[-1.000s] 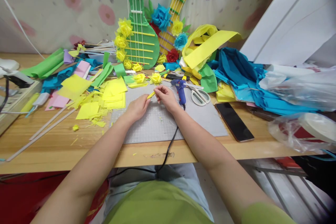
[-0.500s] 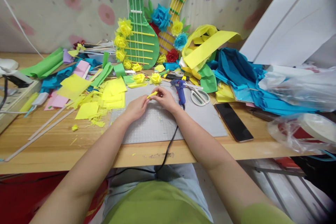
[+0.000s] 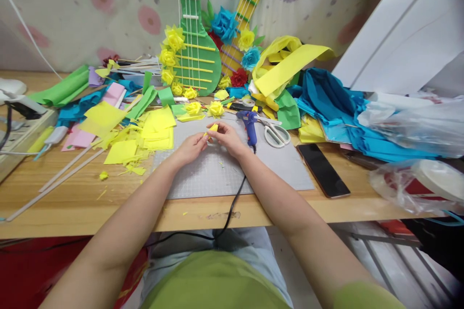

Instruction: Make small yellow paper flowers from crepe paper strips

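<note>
Between both hands, over the grey cutting mat (image 3: 203, 181), is a small piece of yellow crepe paper (image 3: 213, 128). My left hand (image 3: 193, 147) pinches its lower left side, and my right hand (image 3: 228, 138) grips it from the right with curled fingers. The fingers partly cover the paper, so its full shape is hidden. Just beyond the hands lie yellow paper flowers (image 3: 215, 108). A blue glue gun (image 3: 248, 128) rests to the right of my right hand, beside white-handled scissors (image 3: 277, 135). Left of my left hand are stacked yellow paper squares (image 3: 157, 130).
Behind the mat lean a green paper-covered instrument (image 3: 199, 63) and a yellow one (image 3: 250, 0), trimmed with flowers. A phone (image 3: 324, 170) lies right, near blue crepe paper (image 3: 326, 101). The glue gun's black cord (image 3: 235, 200) runs over the table's front edge. Thin sticks (image 3: 58, 183) lie left.
The yellow paper has turned in my fingers and shows a broader face than before. Both hands stay in nearly the same place; the view has shifted slightly.
</note>
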A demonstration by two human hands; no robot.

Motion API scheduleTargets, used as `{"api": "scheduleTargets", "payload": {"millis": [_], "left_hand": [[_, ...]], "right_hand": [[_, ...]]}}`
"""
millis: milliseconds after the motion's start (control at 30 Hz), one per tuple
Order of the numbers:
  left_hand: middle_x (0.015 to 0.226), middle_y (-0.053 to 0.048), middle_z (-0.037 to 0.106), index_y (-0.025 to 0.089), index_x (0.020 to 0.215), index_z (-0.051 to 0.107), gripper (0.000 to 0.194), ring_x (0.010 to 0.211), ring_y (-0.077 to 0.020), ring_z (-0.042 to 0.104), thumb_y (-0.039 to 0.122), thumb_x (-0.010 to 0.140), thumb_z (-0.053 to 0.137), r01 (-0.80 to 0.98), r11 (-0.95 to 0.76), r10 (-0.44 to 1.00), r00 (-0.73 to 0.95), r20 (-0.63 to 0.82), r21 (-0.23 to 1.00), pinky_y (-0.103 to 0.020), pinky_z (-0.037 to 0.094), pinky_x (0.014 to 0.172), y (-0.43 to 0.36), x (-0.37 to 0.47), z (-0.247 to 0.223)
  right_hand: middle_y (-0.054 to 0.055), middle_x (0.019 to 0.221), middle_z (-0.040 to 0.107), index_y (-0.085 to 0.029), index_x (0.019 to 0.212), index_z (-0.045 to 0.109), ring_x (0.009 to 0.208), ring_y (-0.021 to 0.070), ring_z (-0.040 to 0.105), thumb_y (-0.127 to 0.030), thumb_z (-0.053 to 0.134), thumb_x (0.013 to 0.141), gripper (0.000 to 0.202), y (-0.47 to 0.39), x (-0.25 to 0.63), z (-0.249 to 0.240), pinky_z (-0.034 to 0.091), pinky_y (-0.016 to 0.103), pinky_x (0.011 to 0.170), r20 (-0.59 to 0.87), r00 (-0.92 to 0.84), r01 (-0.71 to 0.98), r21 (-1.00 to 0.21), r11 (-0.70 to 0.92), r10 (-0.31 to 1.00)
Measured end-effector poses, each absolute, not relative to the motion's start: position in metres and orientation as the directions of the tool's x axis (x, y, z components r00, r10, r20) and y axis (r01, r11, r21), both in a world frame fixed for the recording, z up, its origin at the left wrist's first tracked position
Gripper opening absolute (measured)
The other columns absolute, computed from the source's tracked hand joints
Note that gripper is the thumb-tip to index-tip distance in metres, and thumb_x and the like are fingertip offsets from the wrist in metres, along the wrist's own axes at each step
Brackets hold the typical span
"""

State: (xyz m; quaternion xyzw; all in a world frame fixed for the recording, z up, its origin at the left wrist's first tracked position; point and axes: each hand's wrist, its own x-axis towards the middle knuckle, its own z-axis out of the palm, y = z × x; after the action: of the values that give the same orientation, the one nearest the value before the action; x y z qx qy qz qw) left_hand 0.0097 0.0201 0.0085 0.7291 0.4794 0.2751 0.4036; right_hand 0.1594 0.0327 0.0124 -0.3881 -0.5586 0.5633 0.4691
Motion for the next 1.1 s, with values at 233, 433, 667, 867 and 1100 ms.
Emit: {"api": "scheduleTargets", "payload": {"millis": [233,433,667,867,1100], "left_hand": [[0.052,0.006,0.033,0.015,0.081,0.053,0.030,0.046,-0.0075,0.031,0.040,0.084,0.039,0.305,-0.039,0.912,0.399,-0.090,0.952,-0.021,0.027,0.047,0.014,0.015,0.019],[0.052,0.006,0.029,0.015,0.084,0.053,0.029,0.043,-0.0059,0.025,0.041,0.083,0.041,0.234,0.107,0.905,0.379,-0.192,0.966,-0.019,0.023,0.043,0.014,0.017,0.022],[0.051,0.007,0.028,0.014,0.078,0.053,0.028,0.042,-0.0050,0.023,0.039,0.084,0.041,0.245,0.172,0.890,0.376,-0.256,0.954,-0.019,0.018,0.040,0.011,0.021,0.024],[0.049,0.007,0.027,0.016,0.077,0.049,0.030,0.040,-0.0049,0.023,0.044,0.084,0.041,0.189,0.116,0.929,0.325,-0.174,0.975,-0.019,0.017,0.039,0.013,0.020,0.017],[0.049,0.007,0.032,0.014,0.079,0.052,0.033,0.038,-0.0034,0.024,0.046,0.083,0.042,0.142,0.145,0.912,0.364,-0.188,0.979,-0.017,0.018,0.036,0.013,0.020,0.016]], "right_hand": [[-0.007,0.056,0.040,-0.019,0.063,0.046,0.048,0.0050,0.030,-0.044,0.070,0.057,0.035,0.034,0.159,0.009,0.022,0.022,0.047,0.047,-0.179,-0.150,-0.988,0.020,0.983],[-0.006,0.056,0.040,-0.019,0.063,0.047,0.052,0.0060,0.034,-0.045,0.068,0.057,0.034,0.036,0.156,0.007,0.024,0.022,0.048,0.058,-0.038,-0.160,-0.986,0.051,0.998],[-0.007,0.051,0.034,-0.019,0.056,0.043,0.048,0.0053,0.029,-0.050,0.065,0.060,0.038,0.037,0.156,0.003,0.021,0.022,0.044,0.101,0.053,-0.123,-0.987,0.107,0.993],[-0.009,0.049,0.035,-0.019,0.073,0.051,0.042,0.0033,0.023,-0.057,0.067,0.055,0.045,0.035,0.153,0.008,0.017,0.020,0.039,-0.077,-0.149,-0.182,-0.978,-0.103,0.986],[-0.005,0.050,0.046,-0.017,0.055,0.046,0.050,0.0058,0.039,-0.051,0.067,0.057,0.040,0.033,0.149,0.007,0.030,0.021,0.050,0.034,-0.155,-0.135,-0.991,0.013,0.987]]}}
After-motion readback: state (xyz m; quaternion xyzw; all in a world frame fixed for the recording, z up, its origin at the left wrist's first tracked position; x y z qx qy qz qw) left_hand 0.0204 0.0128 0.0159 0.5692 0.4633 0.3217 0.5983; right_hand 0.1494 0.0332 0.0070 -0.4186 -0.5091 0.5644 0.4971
